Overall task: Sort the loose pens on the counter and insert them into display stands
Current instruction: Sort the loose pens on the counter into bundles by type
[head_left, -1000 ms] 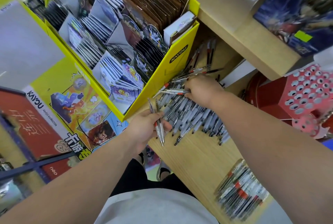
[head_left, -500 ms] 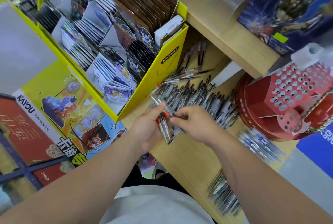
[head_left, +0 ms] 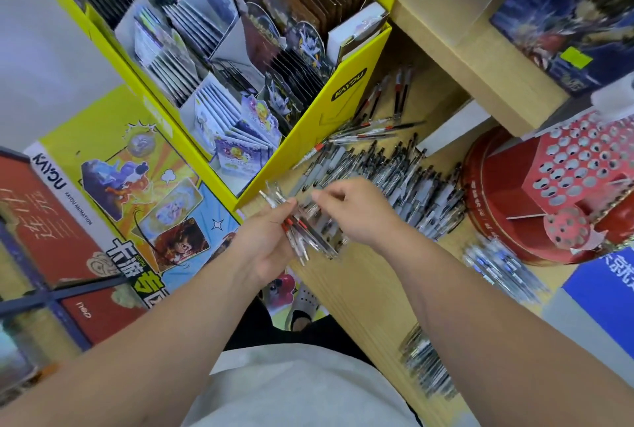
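Since a second ago the right hand point(head_left: 356, 217) has been brought away from the far side of the pile and across to the bundle of clear plastic pens with red bands point(head_left: 302, 238), which is gripped in the left hand point(head_left: 267, 244). The bundle is held slantwise across the left palm, with fingers curled round its middle and its upper ends standing out above the thumb, near the front edge of the light wooden counter point(head_left: 363, 292). The right thumb and forefinger are drawn together at the bundle's upper part; whether a pen is pinched between them cannot be told through the blur. Just behind the hands a broad pile of grey-and-black pens point(head_left: 394, 183) is spread on the counter. More red-banded pens point(head_left: 374, 129) lie beside the yellow cardboard card display point(head_left: 343, 107). To the right a red perforated pen stand point(head_left: 576, 165) is seen, with blue-accented pens point(head_left: 497, 265) laid in front of it
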